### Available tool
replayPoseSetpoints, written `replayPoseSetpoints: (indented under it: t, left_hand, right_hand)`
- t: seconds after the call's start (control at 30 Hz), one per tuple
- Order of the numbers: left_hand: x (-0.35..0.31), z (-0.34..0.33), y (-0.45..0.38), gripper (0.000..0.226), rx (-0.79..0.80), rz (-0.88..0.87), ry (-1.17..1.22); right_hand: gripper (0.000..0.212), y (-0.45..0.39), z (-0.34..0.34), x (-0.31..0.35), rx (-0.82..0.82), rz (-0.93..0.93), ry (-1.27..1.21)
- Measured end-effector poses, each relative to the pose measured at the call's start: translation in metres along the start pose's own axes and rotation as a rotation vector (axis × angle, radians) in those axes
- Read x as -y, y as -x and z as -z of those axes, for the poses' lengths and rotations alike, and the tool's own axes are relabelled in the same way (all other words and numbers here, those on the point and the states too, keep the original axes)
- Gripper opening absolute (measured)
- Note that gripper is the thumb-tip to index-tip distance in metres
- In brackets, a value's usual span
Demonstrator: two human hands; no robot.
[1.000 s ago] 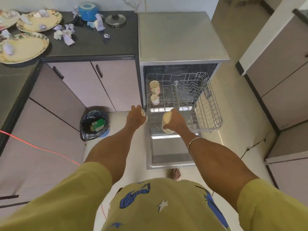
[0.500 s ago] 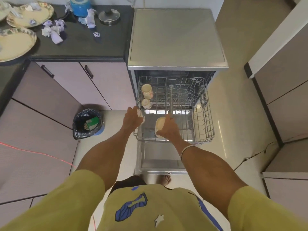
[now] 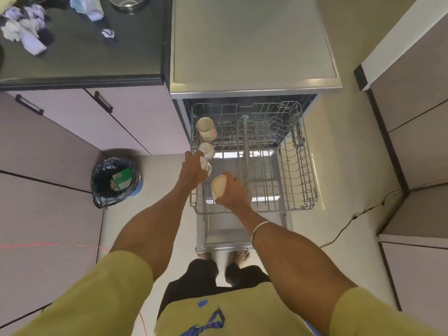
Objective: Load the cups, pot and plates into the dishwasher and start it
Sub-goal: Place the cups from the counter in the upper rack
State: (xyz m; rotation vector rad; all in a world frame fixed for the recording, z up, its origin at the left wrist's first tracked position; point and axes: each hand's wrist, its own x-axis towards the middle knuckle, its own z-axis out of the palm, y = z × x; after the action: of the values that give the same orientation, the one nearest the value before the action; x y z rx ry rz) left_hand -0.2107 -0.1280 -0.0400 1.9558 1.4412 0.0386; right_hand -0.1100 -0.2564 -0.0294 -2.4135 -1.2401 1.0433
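Note:
The dishwasher [image 3: 254, 81] stands open with its wire upper rack [image 3: 298, 170] pulled out over the lowered door. Two cream cups lie along the rack's left side, a tall one [image 3: 206, 129] at the back and a smaller one [image 3: 207, 149] in front of it. My left hand [image 3: 192, 169] grips a small white cup [image 3: 205, 166] at the rack's left edge, just in front of those two. My right hand [image 3: 232, 192] holds a cream cup [image 3: 219, 187] over the rack's front left part.
A black counter [image 3: 80, 57] at the upper left carries crumpled paper [image 3: 24, 32] and a glass lid [image 3: 126, 2]. A bin with a black liner [image 3: 116, 181] sits on the floor left of the dishwasher. Cabinets stand at both sides, and a cable [image 3: 351, 219] runs across the floor at right.
The view has tilted down and closer to the rack; the plates on the counter have left the frame. My left hand has carried its cup forward to the rack's left edge.

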Motion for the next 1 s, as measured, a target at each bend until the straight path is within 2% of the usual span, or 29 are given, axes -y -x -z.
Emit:
replayPoseSetpoints:
  t: [0.2, 0.33, 0.47, 0.57, 0.83, 1.0]
  left_hand:
    - [0.019, -0.023, -0.051, 0.045, 0.017, -0.134, -0.165]
    - [0.037, -0.042, -0.079, 0.051, 0.038, -0.216, -0.281]
    - [0.057, -0.065, -0.097, 0.044, 0.031, -0.300, -0.484]
    - [0.069, -0.079, -0.104, 0.044, -0.021, -0.316, -0.524]
    - [0.079, -0.101, -0.113, 0.040, 0.014, -0.324, -0.626]
    - [0.082, -0.108, -0.109, 0.043, -0.008, -0.296, -0.737]
  right_hand:
    - [0.082, -0.035, -0.036, 0.002, -0.012, 0.007, -0.081]
    - [0.083, -0.056, -0.068, 0.003, -0.036, 0.003, -0.084]
    - [0.080, -0.078, -0.097, -0.001, -0.026, -0.032, -0.095]
    - [0.076, -0.093, -0.116, -0.007, -0.047, -0.029, -0.116]
    - [0.065, -0.110, -0.156, -0.021, -0.136, 0.002, -0.142]
    - [0.070, -0.112, -0.172, -0.030, -0.146, 0.025, -0.113]
